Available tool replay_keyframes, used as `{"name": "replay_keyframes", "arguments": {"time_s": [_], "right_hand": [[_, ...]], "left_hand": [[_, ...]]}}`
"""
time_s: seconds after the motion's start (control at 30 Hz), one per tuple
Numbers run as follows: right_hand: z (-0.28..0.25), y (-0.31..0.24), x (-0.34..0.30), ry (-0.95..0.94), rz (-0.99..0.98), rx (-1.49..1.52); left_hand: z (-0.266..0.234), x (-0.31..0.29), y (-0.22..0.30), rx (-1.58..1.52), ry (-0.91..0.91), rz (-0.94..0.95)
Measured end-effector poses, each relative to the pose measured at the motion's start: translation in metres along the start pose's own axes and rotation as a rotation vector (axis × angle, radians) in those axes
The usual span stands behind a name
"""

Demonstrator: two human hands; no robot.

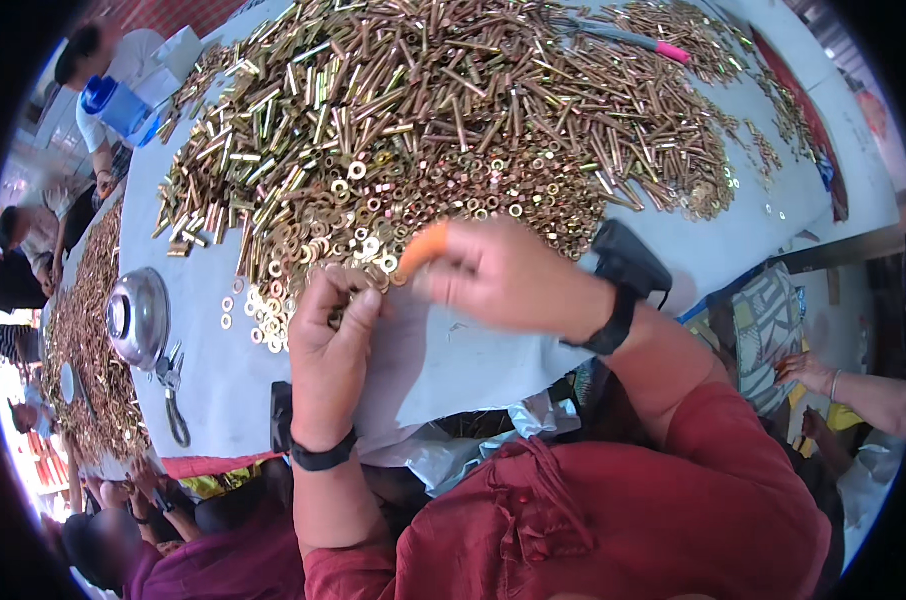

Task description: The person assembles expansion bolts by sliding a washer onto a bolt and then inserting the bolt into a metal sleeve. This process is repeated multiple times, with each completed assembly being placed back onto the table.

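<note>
My left hand (331, 335) is closed, with several brass-coloured washers (358, 280) pinched between its thumb and curled fingers. Just right of it is my right hand (513, 275), its fingers bent and smeared by motion; an orange cover (425, 246) sits on one finger. Whether that hand holds anything does not show. Loose washers (270, 312) lie flat on the table beside my left hand. Behind both hands spreads a heap of small nuts and washers (453, 195), running into a large pile of thin gold-toned metal rods or sleeves (423, 70).
A shiny metal bowl (153, 325) stands at left, near a metal tool with a dark loop (178, 415). A blue bottle (123, 108) is at the far left. A pink-ended tool (663, 49) rests on the pile. People sit around; one person's hand (808, 375) is at right.
</note>
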State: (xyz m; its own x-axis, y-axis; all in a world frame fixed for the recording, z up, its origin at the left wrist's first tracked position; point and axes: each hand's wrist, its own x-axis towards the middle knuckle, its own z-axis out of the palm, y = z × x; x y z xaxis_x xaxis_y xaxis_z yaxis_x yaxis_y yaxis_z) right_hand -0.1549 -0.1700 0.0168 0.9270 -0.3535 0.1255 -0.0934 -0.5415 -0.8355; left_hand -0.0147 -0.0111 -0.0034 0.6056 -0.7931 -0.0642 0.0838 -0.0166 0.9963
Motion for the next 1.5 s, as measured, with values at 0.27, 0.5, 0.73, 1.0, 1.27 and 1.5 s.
{"name": "replay_keyframes", "arguments": {"time_s": [0.27, 0.5, 0.73, 1.0, 1.27, 1.5], "right_hand": [[-0.073, 0.07, 0.004, 0.676, 0.18, -0.805], [-0.072, 0.084, 0.017, 0.602, 0.193, -0.728], [-0.059, 0.07, 0.02, 0.648, 0.026, -0.586], [-0.004, -0.006, 0.016, 0.214, 0.117, 0.705], [0.027, -0.015, 0.006, 0.185, 0.053, 0.769], [0.037, -0.005, 0.003, 0.138, -0.179, 0.534]], "left_hand": [[-0.012, -0.012, 0.022, 0.168, -0.961, -0.21], [-0.004, -0.002, 0.007, -0.274, -0.305, -0.296], [-0.003, 0.0, 0.005, -0.405, -0.239, -0.305], [-0.008, -0.003, -0.006, 0.015, -0.121, -0.057], [-0.017, 0.003, -0.004, -0.449, 0.043, -0.221], [-0.021, 0.001, 0.001, -0.758, -0.006, -0.194]]}}
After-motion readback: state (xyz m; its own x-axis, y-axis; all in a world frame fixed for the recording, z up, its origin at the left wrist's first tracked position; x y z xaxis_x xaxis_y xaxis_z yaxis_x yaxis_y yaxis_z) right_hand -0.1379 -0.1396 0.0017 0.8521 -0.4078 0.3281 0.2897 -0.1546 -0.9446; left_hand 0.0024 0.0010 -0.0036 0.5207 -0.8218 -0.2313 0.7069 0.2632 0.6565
